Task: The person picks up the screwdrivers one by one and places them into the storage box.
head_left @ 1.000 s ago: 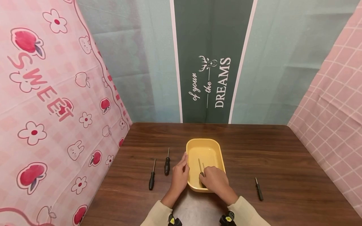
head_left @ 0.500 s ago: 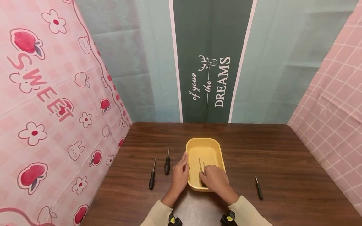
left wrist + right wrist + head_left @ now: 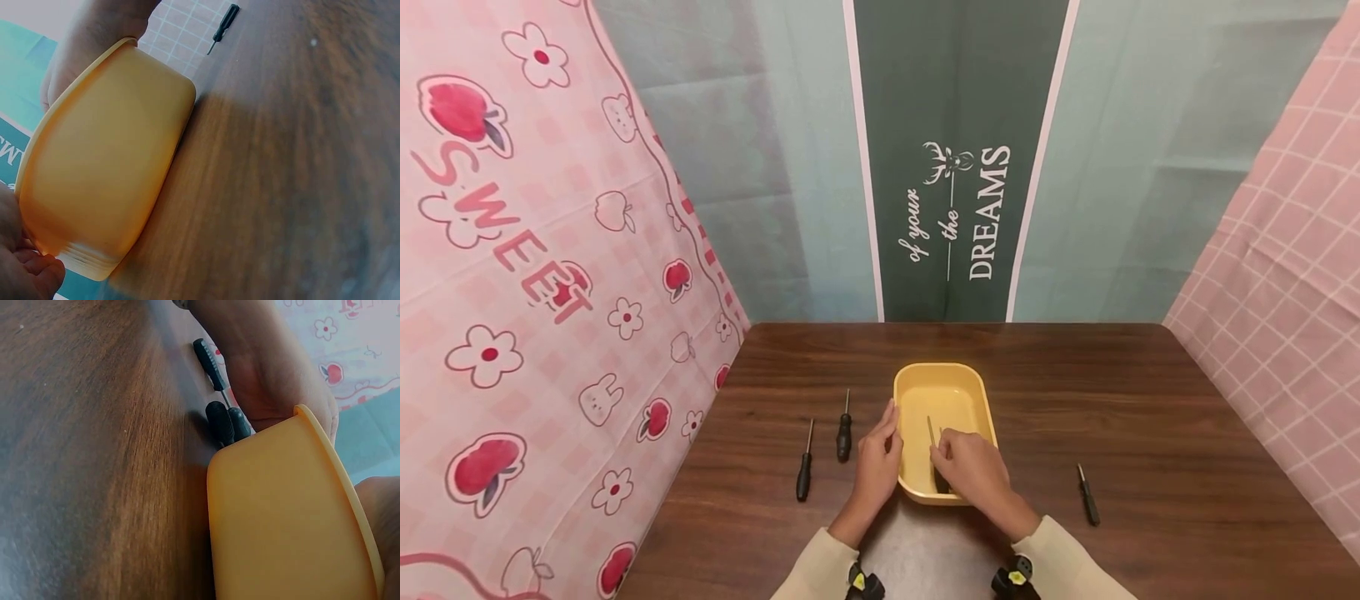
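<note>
A yellow tray (image 3: 945, 377) stands on the wooden table. My left hand (image 3: 877, 458) lies against its left wall with fingers extended; in the left wrist view, fingertips (image 3: 44, 272) touch the outer side. Over the tray's near end, my right hand (image 3: 972, 471) has curled fingers and seems to pinch a black-handled screwdriver (image 3: 942, 481), whose thin shaft points away from me. The tip of a second thin shaft shows beside it, mostly hidden by the hand. Whether that belongs to another screwdriver is unclear. In the right wrist view the tray wall hides the grip.
Two black screwdrivers, one nearer (image 3: 803, 475) and one farther (image 3: 844, 436), lie left of the tray; the right wrist view shows another dark handle (image 3: 209, 364) there. A smaller screwdriver (image 3: 1088, 500) lies to the right. Patterned cloths (image 3: 947, 183) surround the table (image 3: 1037, 367).
My right hand has risen slightly inside the tray, and more of the black handle shows beneath it. The left hand and the tray keep their places, while the head view shifts a little.
</note>
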### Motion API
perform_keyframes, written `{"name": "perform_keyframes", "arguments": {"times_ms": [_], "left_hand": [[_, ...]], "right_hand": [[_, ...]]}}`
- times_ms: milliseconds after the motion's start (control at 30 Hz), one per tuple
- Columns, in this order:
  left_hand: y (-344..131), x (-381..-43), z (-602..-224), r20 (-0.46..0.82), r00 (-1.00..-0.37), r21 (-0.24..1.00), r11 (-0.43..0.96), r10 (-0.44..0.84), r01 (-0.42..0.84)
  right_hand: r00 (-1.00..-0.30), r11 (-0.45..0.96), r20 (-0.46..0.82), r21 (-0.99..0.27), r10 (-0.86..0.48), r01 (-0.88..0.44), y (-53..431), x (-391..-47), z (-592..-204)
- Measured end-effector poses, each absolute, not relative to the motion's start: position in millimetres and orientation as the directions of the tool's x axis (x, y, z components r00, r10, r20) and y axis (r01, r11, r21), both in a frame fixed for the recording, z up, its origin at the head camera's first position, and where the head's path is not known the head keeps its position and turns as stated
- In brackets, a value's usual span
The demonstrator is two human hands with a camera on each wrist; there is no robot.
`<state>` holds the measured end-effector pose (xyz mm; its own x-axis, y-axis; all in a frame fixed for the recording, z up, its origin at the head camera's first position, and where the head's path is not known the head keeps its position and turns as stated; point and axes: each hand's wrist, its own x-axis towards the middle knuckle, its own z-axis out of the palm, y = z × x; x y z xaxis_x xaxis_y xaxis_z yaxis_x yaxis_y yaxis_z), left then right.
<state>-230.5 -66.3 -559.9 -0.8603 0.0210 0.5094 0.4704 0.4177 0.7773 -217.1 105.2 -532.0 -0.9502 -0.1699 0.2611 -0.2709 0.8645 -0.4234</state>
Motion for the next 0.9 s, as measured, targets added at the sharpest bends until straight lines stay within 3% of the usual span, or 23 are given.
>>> {"name": "perform_keyframes", "arguments": {"times_ms": [433, 633, 900], "left_hand": [[-65.8, -232.1, -559.3, 0.548, -0.836, 0.753, 0.426, 0.015, 0.502], [-66.4, -232.4, -561.1, 0.531, -0.847, 0.765, 0.423, 0.013, 0.486], [-66.1, -232.5, -562.1, 0.508, -0.861, 0.778, 0.423, 0.012, 0.465]], "right_hand": [[-0.901, 0.775, 0.42, -0.534, -0.106, -0.339, 108.6, -217.3, -533.4], [-0.897, 0.703, 0.436, -0.614, -0.077, -0.359, 110.3, -216.1, -530.7], [-0.873, 0.684, 0.48, -0.609, -0.085, -0.401, 116.9, -217.1, -526.2]]}}
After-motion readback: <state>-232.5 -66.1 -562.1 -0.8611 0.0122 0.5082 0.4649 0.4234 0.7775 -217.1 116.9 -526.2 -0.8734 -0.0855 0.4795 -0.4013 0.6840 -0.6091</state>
